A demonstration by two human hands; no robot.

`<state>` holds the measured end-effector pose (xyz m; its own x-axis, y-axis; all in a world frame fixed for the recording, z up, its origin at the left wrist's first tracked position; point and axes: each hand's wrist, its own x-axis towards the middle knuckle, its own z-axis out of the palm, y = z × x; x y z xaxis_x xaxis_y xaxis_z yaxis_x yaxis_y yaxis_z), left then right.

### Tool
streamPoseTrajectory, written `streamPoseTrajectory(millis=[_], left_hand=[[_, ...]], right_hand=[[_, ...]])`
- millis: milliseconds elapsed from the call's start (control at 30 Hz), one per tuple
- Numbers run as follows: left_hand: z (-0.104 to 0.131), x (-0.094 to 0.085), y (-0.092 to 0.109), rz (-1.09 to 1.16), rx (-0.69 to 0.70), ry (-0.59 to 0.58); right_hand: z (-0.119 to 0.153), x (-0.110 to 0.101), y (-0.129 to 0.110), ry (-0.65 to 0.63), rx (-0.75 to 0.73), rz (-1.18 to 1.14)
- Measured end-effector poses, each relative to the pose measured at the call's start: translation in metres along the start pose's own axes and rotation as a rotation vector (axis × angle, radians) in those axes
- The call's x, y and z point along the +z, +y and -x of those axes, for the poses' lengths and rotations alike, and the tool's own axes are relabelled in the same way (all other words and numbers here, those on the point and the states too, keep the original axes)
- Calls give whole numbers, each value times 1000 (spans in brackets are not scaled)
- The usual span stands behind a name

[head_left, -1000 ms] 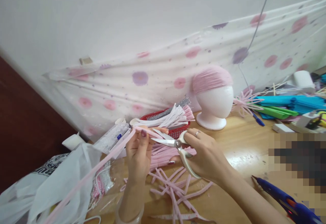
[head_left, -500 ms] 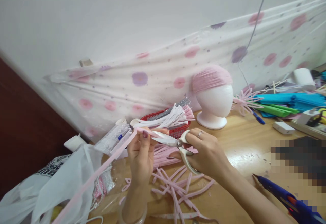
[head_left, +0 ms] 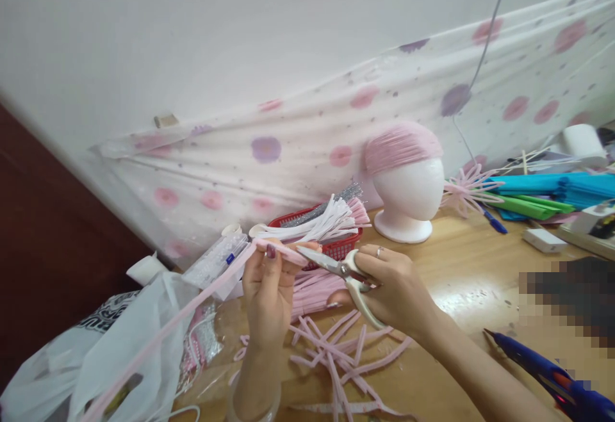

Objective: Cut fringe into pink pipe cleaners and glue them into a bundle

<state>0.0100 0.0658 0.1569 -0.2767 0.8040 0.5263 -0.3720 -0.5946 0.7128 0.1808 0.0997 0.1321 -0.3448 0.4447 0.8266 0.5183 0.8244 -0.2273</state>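
Long pink fuzzy strip [head_left: 199,300], held up in front of red latticed plastic basket [head_left: 346,246], pinched by left hand [head_left: 270,287], probably to steady its end for right hand [head_left: 396,284], curled around white-handled metal scissors [head_left: 344,269], nearly closed

The bottom edge crops the pink strip [head_left: 144,357]; pixelation masks a dark shape [head_left: 576,300]

On the wooden table [head_left: 461,262] stands the white mannequin head [head_left: 409,185], right of the red plastic basket [head_left: 354,243] and left of the looped pink fuzzy stems [head_left: 469,189]. Before the basket are the white-handled metal scissors [head_left: 344,269], with loose pink fuzzy strips [head_left: 331,349] nearer. The long pink strip [head_left: 211,287] crosses before the white plastic bag [head_left: 120,329] at left; the blue pointed tool [head_left: 538,365] lies right
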Motion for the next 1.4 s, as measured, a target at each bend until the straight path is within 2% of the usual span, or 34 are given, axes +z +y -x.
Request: streamPoseTrajectory(millis=[133, 300, 467, 733, 1267, 1400], left_hand=[[1, -1, 0, -47, -13, 40], [1, -4, 2, -138, 7, 42], [0, -9, 5, -187, 37, -75], [0, -8, 8, -170, 67, -153], [0, -9, 3, -152, 71, -154], [0, -8, 3, -167, 60, -109]], right_hand=[[-1, -4, -2, -110, 92, -101], [-2, -7, -1, -151, 82, -132], [-3, -6, 0, -96, 9, -65], [-1, -5, 0, -57, -31, -54], [1, -4, 4, -56, -29, -38], [1, -4, 4, -35, -41, -6]])
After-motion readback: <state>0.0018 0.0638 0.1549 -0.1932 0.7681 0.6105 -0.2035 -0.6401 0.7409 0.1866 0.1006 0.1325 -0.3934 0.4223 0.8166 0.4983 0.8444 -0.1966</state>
